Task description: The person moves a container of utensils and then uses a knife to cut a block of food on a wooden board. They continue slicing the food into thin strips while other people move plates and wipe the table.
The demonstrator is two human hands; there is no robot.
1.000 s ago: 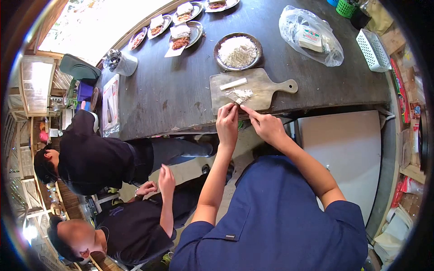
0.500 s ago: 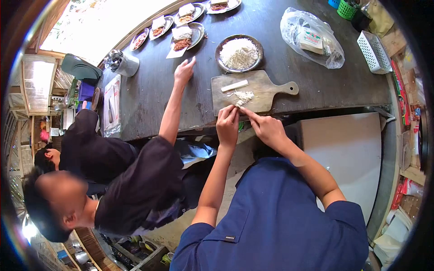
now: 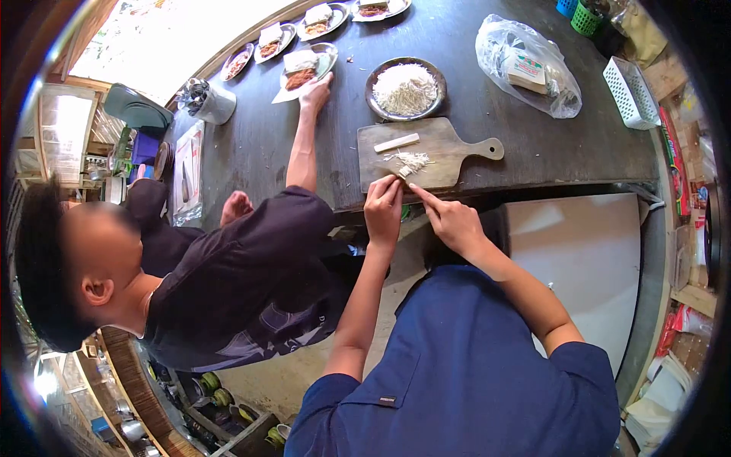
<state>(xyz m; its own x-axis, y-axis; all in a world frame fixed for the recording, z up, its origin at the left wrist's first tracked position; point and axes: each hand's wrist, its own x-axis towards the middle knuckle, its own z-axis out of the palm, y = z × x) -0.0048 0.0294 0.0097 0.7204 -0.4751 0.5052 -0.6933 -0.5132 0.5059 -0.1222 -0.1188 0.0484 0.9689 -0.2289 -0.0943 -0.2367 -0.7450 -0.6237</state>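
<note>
My left hand point(image 3: 384, 204) is closed in a pinch at the near edge of a wooden cutting board point(image 3: 442, 156). Its fingertips meet a short pale stick point(image 3: 404, 173). Close beside it, my right hand point(image 3: 454, 225) is curled with the index finger pointing at the same spot; what it grips is hidden. Just beyond the fingertips lies a small heap of pale shreds point(image 3: 413, 161). A longer white stick point(image 3: 397, 142) rests on the board behind the heap. Past the board stands a round dark-rimmed dish point(image 3: 371, 93) full of similar pale shreds.
At left, a co-worker's hand point(image 3: 316, 93) touches a metal plate point(image 3: 330, 55) with white and reddish-brown food. More filled plates line the far side. A plastic bag point(image 3: 560, 84), a white basket point(image 3: 632, 93) and a utensil container point(image 3: 215, 107) stand on the dark table point(image 3: 266, 152).
The co-worker leaned forward, and their hand reached from the bare table to the nearest plate, which shifted slightly. My hands stay at the board's near edge with hardly any movement.
</note>
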